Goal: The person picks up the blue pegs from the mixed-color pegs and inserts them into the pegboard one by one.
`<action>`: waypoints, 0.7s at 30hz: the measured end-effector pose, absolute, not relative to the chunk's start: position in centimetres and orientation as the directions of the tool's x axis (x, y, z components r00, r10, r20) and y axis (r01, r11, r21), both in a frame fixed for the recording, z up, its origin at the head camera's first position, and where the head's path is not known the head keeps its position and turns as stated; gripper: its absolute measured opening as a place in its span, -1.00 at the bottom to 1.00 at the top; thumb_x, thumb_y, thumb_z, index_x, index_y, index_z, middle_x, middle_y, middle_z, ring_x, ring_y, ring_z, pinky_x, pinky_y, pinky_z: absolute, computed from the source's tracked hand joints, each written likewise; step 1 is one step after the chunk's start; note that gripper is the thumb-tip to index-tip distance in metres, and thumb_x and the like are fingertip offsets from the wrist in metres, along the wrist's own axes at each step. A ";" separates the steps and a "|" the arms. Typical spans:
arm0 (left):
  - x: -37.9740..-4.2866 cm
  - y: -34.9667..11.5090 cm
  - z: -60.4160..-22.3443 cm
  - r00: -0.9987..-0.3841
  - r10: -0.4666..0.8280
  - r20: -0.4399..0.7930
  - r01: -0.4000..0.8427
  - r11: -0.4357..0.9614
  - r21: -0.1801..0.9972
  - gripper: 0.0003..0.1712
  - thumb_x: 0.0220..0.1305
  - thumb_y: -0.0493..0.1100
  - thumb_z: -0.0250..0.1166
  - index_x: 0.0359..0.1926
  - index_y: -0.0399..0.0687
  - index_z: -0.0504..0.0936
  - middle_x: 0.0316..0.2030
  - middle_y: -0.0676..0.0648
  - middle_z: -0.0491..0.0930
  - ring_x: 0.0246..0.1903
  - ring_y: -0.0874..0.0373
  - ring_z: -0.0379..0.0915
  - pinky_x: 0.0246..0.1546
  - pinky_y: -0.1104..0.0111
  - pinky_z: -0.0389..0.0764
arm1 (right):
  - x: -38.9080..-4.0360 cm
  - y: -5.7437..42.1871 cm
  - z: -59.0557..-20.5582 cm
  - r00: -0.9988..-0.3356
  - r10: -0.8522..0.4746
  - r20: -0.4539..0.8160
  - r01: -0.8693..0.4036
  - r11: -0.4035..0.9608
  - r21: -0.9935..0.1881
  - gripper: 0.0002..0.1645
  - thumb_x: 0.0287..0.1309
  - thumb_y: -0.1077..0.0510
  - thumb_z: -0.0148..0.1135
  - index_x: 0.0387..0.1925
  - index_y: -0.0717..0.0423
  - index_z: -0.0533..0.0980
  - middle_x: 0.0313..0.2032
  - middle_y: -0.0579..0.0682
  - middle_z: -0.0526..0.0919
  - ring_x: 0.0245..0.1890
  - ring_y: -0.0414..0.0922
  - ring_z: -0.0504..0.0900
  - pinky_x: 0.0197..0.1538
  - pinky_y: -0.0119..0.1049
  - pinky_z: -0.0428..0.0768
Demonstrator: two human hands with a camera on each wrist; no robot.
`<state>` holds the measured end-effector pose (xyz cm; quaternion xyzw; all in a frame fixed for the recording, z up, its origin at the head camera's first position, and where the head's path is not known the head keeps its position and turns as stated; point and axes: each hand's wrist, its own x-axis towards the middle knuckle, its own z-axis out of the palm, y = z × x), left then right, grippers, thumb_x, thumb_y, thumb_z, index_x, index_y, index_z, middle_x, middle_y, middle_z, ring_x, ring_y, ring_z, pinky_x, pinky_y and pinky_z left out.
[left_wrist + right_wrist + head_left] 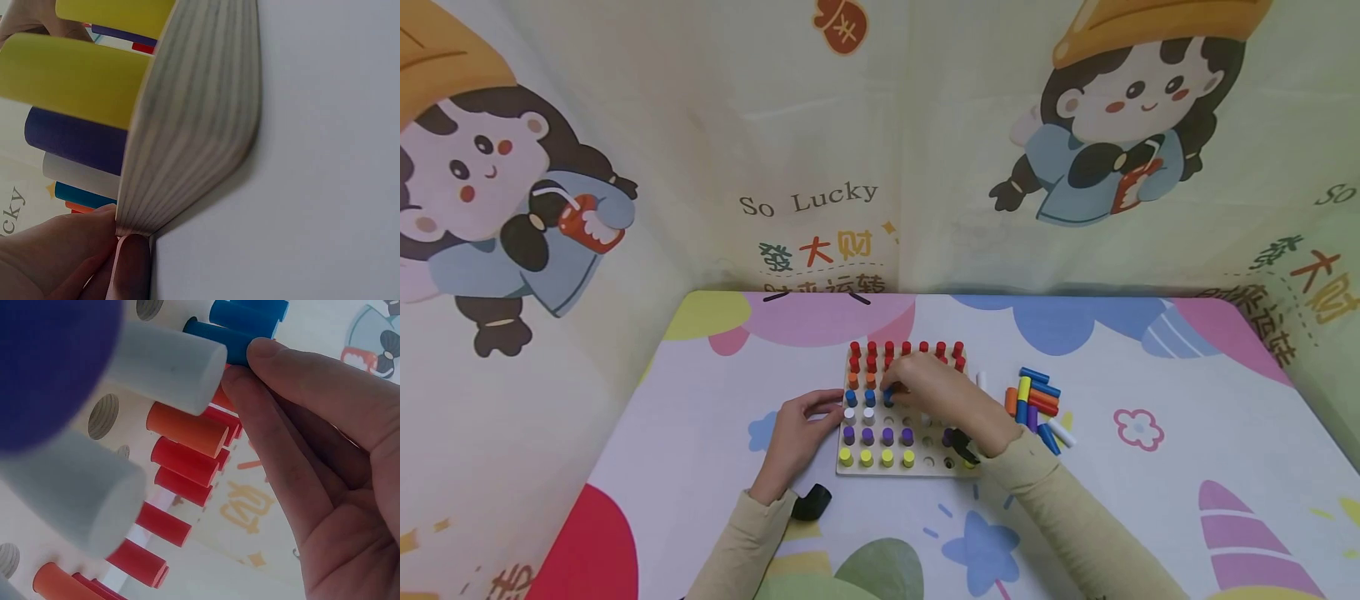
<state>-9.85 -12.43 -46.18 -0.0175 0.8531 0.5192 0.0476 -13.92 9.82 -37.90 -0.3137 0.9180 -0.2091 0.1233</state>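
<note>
A wooden pegboard (880, 468) carries rows of red, orange, blue, white, purple and yellow pegs. My left hand (799, 435) rests at its left side, fingertips right at the edge. The left wrist view shows those fingertips (100, 215) beside the board's layered side (194, 106). Reaching over the board, my right hand (936, 387) pinches a blue peg (215, 340) between thumb and fingertip. That peg stands in its hole in the blue row, right of two other blue pegs (861, 398). The right hand covers part of the rows behind it in the head view.
Right of the board lies a loose pile of pegs, among them a yellow peg (1023, 389), a purple peg (1033, 417) and a white peg (1063, 432). The printed cloth (700, 400) covers the table. A patterned curtain (947, 167) hangs behind it.
</note>
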 end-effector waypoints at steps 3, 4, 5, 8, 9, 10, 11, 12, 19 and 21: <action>-9.9 -12.5 -46.2 -0.995 0.022 -0.096 -0.075 0.459 0.885 -0.66 0.26 -0.17 0.38 0.06 -0.05 0.70 -0.07 -0.06 0.72 -0.08 0.08 0.66 -0.02 0.20 0.67 | -13.9 9.7 -37.8 -0.773 -0.626 -0.103 -0.523 0.721 -0.454 -0.73 0.10 0.20 0.44 -0.11 0.10 0.73 -0.17 -0.05 0.77 -0.12 -0.14 0.70 0.04 -0.27 0.67; -9.9 -12.5 -46.2 -0.995 0.019 -0.102 -0.082 0.454 0.887 -0.66 0.25 -0.16 0.39 0.06 -0.03 0.70 -0.07 -0.05 0.72 -0.07 0.09 0.66 -0.02 0.21 0.67 | -14.0 9.7 -37.7 -0.773 -0.625 -0.106 -0.523 0.723 -0.451 -0.73 0.10 0.20 0.44 -0.11 0.11 0.73 -0.17 -0.04 0.77 -0.12 -0.14 0.70 0.03 -0.28 0.67; -9.9 -12.5 -46.2 -0.995 0.023 -0.095 -0.074 0.456 0.887 -0.66 0.26 -0.17 0.39 0.06 -0.05 0.70 -0.06 -0.06 0.72 -0.07 0.08 0.66 -0.03 0.20 0.68 | -14.0 9.7 -37.7 -0.773 -0.625 -0.109 -0.522 0.724 -0.451 -0.73 0.10 0.20 0.44 -0.11 0.11 0.73 -0.17 -0.04 0.77 -0.12 -0.14 0.70 0.03 -0.28 0.67; -9.9 -12.5 -46.2 -0.995 0.027 -0.094 -0.071 0.454 0.888 -0.66 0.27 -0.17 0.38 0.07 -0.07 0.69 -0.06 -0.07 0.72 -0.07 0.07 0.66 -0.03 0.20 0.68 | -14.0 9.6 -37.7 -0.770 -0.627 -0.116 -0.524 0.726 -0.445 -0.72 0.09 0.19 0.45 -0.11 0.12 0.73 -0.17 -0.04 0.77 -0.12 -0.14 0.70 0.02 -0.29 0.67; -9.9 -12.5 -46.2 -0.995 0.026 -0.095 -0.073 0.454 0.888 -0.66 0.27 -0.16 0.38 0.07 -0.06 0.69 -0.07 -0.07 0.72 -0.07 0.07 0.66 -0.03 0.20 0.68 | -14.0 9.6 -37.7 -0.770 -0.628 -0.117 -0.526 0.727 -0.441 -0.71 0.08 0.18 0.45 -0.11 0.11 0.73 -0.17 -0.04 0.77 -0.12 -0.14 0.70 0.02 -0.29 0.67; -9.8 -12.5 -46.2 -0.995 0.026 -0.096 -0.074 0.452 0.889 -0.66 0.27 -0.16 0.38 0.07 -0.06 0.69 -0.07 -0.07 0.72 -0.08 0.07 0.66 -0.03 0.20 0.68 | -14.0 9.6 -37.7 -0.768 -0.629 -0.119 -0.529 0.728 -0.437 -0.71 0.08 0.18 0.46 -0.11 0.11 0.73 -0.17 -0.04 0.77 -0.12 -0.14 0.70 0.02 -0.29 0.67; -9.8 -12.5 -46.2 -0.995 0.025 -0.096 -0.074 0.453 0.888 -0.66 0.27 -0.16 0.38 0.07 -0.06 0.69 -0.07 -0.07 0.72 -0.08 0.07 0.66 -0.03 0.20 0.68 | -14.0 9.6 -37.8 -0.766 -0.632 -0.119 -0.532 0.728 -0.433 -0.71 0.08 0.17 0.46 -0.11 0.11 0.73 -0.17 -0.04 0.77 -0.12 -0.14 0.70 0.02 -0.30 0.67; -9.9 -12.5 -46.1 -0.995 0.022 -0.102 -0.082 0.450 0.889 -0.66 0.26 -0.15 0.39 0.06 -0.04 0.70 -0.07 -0.06 0.72 -0.08 0.08 0.66 -0.03 0.20 0.68 | -14.0 9.6 -37.9 -0.765 -0.633 -0.120 -0.535 0.728 -0.428 -0.70 0.08 0.17 0.46 -0.11 0.10 0.73 -0.16 -0.04 0.77 -0.12 -0.14 0.71 0.01 -0.30 0.67; -9.9 -12.5 -46.2 -0.994 0.021 -0.105 -0.085 0.446 0.891 -0.65 0.26 -0.14 0.39 0.07 -0.04 0.70 -0.05 -0.05 0.72 -0.06 0.08 0.65 -0.02 0.20 0.67 | -14.1 9.6 -38.2 -0.759 -0.638 -0.127 -0.541 0.728 -0.422 -0.69 0.08 0.16 0.45 -0.09 0.10 0.73 -0.14 -0.04 0.77 -0.09 -0.13 0.72 0.02 -0.29 0.67; -9.9 -12.6 -46.3 -0.995 0.023 -0.101 -0.080 0.447 0.891 -0.65 0.26 -0.14 0.39 0.07 -0.04 0.69 -0.05 -0.06 0.72 -0.06 0.08 0.65 -0.02 0.20 0.67 | -14.1 9.6 -38.2 -0.758 -0.639 -0.130 -0.541 0.728 -0.422 -0.69 0.09 0.16 0.45 -0.08 0.10 0.73 -0.14 -0.04 0.77 -0.08 -0.13 0.72 0.03 -0.29 0.67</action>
